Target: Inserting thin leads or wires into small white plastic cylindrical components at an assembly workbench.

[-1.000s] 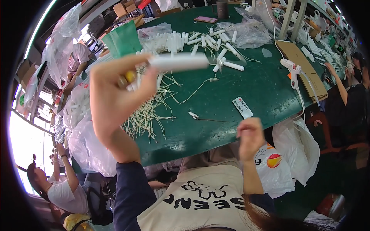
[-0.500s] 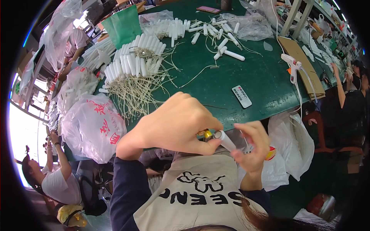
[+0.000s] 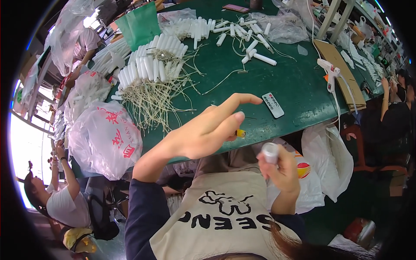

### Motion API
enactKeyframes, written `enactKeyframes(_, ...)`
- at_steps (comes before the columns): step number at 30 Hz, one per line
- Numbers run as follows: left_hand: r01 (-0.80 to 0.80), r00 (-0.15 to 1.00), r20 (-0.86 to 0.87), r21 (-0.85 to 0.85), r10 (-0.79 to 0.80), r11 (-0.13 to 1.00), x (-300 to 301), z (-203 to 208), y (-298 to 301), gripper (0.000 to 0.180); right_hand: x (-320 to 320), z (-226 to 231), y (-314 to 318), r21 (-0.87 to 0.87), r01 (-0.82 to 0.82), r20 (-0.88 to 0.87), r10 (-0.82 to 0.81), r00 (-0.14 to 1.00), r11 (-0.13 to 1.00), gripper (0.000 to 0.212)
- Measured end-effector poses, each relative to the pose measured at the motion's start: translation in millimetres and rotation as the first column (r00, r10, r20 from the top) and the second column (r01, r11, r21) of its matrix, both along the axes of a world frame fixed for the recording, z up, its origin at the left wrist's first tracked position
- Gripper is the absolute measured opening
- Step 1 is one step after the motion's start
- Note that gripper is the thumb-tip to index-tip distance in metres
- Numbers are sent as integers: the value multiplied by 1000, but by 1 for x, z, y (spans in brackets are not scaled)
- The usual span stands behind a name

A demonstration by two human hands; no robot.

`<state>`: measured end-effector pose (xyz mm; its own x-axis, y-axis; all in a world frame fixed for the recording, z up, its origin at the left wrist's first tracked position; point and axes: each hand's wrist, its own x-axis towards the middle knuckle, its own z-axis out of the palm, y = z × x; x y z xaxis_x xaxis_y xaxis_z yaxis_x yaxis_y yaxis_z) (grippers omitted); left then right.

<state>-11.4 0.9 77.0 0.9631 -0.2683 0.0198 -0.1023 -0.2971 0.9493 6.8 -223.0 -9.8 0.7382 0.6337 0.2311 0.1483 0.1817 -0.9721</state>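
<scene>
My left hand (image 3: 201,132) reaches over the near edge of the green table, its index finger stretched toward a small white remote control (image 3: 273,105). The fingertip is at the remote's left edge; whether it touches cannot be told. The other fingers are curled around a small yellow object (image 3: 241,133), mostly hidden by the hand. My right hand (image 3: 285,171) is closed on a white tube (image 3: 270,152), held in front of my body with its round greyish end facing up. The rest of that tube is hidden by the fingers.
Piles of white tubes with thin wires (image 3: 145,71) cover the table's left side; several more (image 3: 255,43) lie at the back. A white glue gun (image 3: 330,71) rests beside cardboard (image 3: 342,82) at right. Plastic bags (image 3: 104,138) flank the table. Other people sit left and right.
My hands have moved apart. The left went up, its index finger straightening toward the remote; the right tipped the tube's end upward, away from the yellow object.
</scene>
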Motion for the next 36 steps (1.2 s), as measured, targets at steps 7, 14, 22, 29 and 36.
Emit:
enactKeyframes(7,-44,947,309,408,-92,912,-5,4,-8,48,4,-5,15,-168,-19,22,23,999,986,19)
enactKeyframes(14,-288,704,621,692,-343,662,-1,-10,-12,41,5,-6,23,-206,116,253,-62,965,972,19)
enactKeyframes(22,-330,689,591,771,-420,544,4,-15,-12,34,8,-14,28,-271,140,325,-46,945,952,19)
enactKeyframes(29,-69,893,448,243,-49,968,19,-10,-4,33,9,-22,29,-187,152,270,-98,958,971,19)
enactKeyframes(36,48,905,375,380,-202,924,26,-20,-3,38,9,-19,30,-206,133,281,-72,957,969,20)
